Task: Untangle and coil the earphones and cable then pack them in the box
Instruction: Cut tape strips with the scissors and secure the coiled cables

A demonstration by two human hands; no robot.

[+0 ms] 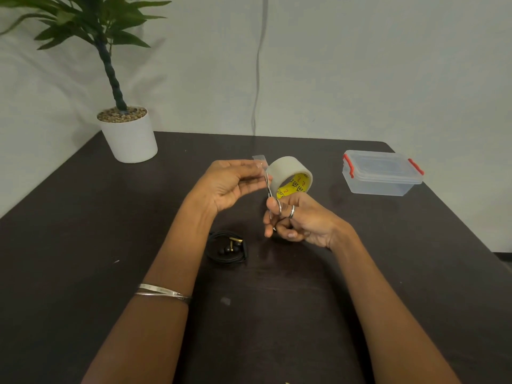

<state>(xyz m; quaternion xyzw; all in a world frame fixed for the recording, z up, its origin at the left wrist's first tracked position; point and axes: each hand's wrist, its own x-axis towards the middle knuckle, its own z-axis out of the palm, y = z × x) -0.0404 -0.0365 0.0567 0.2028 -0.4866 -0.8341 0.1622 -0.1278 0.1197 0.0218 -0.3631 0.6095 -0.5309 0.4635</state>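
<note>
Two hands are raised over the middle of the dark table [83, 217], close to each other. The right hand [299, 220], just right of the centre of the frame, grips a small pair of scissors [268, 187]: fingers go through the metal loops and the thin blades point up. The blades meet a strip of clear tape [260, 159] that the left hand [232, 184] pinches between thumb and fingertips, a little above and left of the right hand. The strip runs toward the roll of tape [288, 173], which has a yellow printed core and is seen just behind both hands; I cannot tell if the roll rests on the table or hangs on the strip.

Below the hands, near the centre of the frame, the earphones [228, 249] lie on the table as a black coil, with the two earbuds and a gold plug in the middle of the coil. Nothing touches them.

The box [382, 173], clear plastic with red clips, stands at the right side of the frame, toward the far edge of the table, well apart from the earphones. Its lid is on.

In the upper left of the frame a potted plant [127, 134] in a white pot stands on the far left corner of the table. Thin metal bangles [163, 292] are on the left forearm, in the lower left part.
</note>
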